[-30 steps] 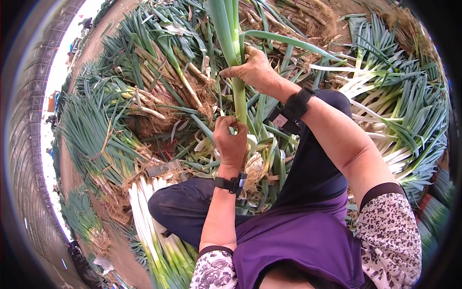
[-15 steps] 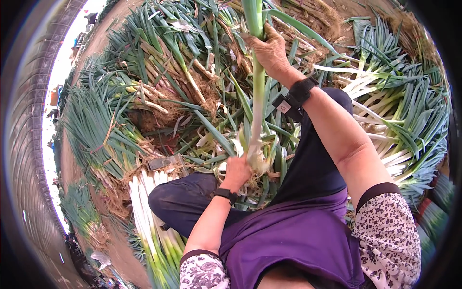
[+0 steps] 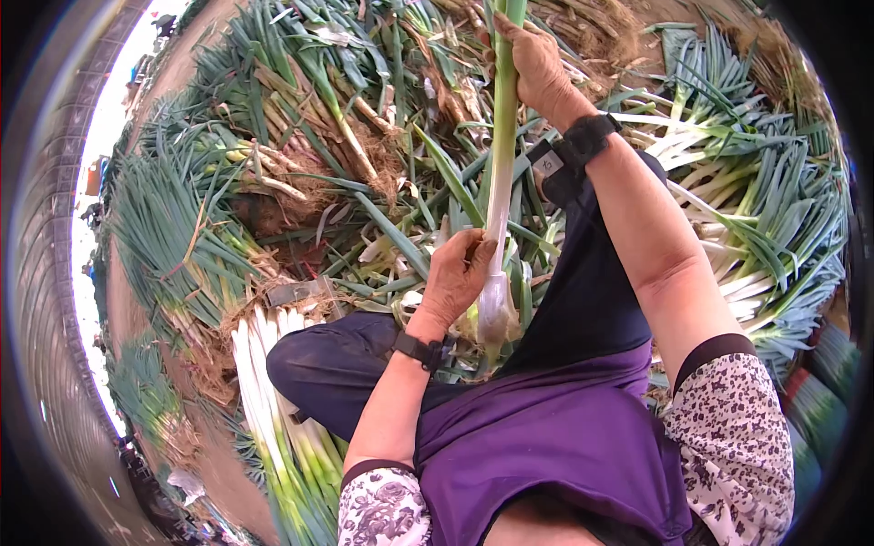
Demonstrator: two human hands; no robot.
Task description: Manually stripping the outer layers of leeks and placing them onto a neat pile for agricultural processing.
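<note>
A long, thick green onion stands nearly upright in front of me, slightly tilted, its rooted white end low between my legs. My right hand is wrapped round its green upper stalk. Lower down, my left hand has its fingers pinched together against the white stem, just above the bulb end. Whether they grip the stem itself or a loose outer skin is hard to make out. Peeled-looking leaves and scraps lie under and around the stem.
Heaps of untrimmed green onions with brown roots lie ahead and to the left. White-stemmed onions are stacked on the right and beside my left knee. A ribbed wall curves along the far left.
My left hand has come up from the root end to the white stem, uncovering the bulb. My right hand and the onion have shifted slightly up and right.
</note>
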